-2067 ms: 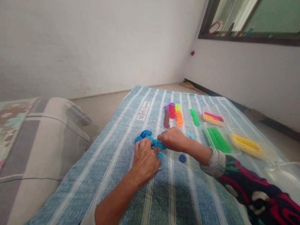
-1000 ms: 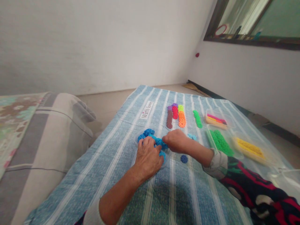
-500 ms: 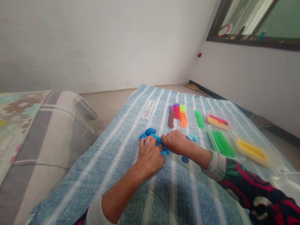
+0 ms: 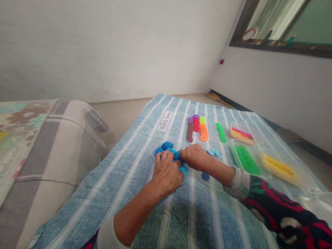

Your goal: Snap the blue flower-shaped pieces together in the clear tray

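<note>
Centre of frame: the left hand [image 4: 166, 173] lies palm-down, fingers spread over the blue disc pile [image 4: 167, 148] on the striped cloth [image 4: 129, 173]. The right hand [image 4: 194, 156], fingers curled, pinches discs at the pile's right edge; one dark blue disc [image 4: 205, 176] lies apart, lower right.

rows of brown, red, orange discs [image 4: 196, 128], green strip [image 4: 221, 132], tubs of green [image 4: 246, 159] and yellow pieces [image 4: 278, 166], grey cushion [image 4: 55, 152]

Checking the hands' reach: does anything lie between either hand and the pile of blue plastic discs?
Nothing visible does. The left hand and right hand both rest directly on the pile of blue plastic discs.
</note>
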`<state>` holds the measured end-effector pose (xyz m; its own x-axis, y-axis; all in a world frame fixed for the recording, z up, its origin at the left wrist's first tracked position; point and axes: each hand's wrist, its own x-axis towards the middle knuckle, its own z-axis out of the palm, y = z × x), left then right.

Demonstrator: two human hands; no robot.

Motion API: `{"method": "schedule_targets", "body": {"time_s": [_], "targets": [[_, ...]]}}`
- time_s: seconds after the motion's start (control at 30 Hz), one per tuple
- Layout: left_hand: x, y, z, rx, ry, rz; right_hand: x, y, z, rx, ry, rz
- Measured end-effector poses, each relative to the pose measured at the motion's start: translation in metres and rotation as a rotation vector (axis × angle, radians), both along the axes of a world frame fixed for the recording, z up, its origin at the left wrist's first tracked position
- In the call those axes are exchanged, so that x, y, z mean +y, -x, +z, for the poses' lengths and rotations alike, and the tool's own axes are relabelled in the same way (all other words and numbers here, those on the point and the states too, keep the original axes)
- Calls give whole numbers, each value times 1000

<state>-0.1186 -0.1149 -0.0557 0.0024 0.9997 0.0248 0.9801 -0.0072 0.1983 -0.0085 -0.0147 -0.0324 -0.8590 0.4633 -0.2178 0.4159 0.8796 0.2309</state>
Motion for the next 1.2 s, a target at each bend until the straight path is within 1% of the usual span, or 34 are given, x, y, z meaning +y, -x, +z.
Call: {"method": "schedule_targets", "body": {"time_s": [0.23,0.3,0.43,0.53,0.63,0.73,0.93,1.2], "targets": [[0,0,-1,3,-1,5,7,1,0,-3,-35,135],[0,0,-2,9,1,4,10,0,-1,13,-39,147],[-2,1,-3,15,-12,-7,14,-6,-1,59,-30,86],[-2,1,-4,16,-29,-4,9,-12,4,52,9,49],[-2,0,-4,11,-23,5,2,-12,10,-22,69,51],[-1,0,-3,12,-13,4,-2,-5,13,-80,100,44],[-1,0,-2,-5,-11,10,-5,9,9,-111,117,63],[-2,1,-4,-46,-21,24,-6,9,6,-130,130,96]]}}
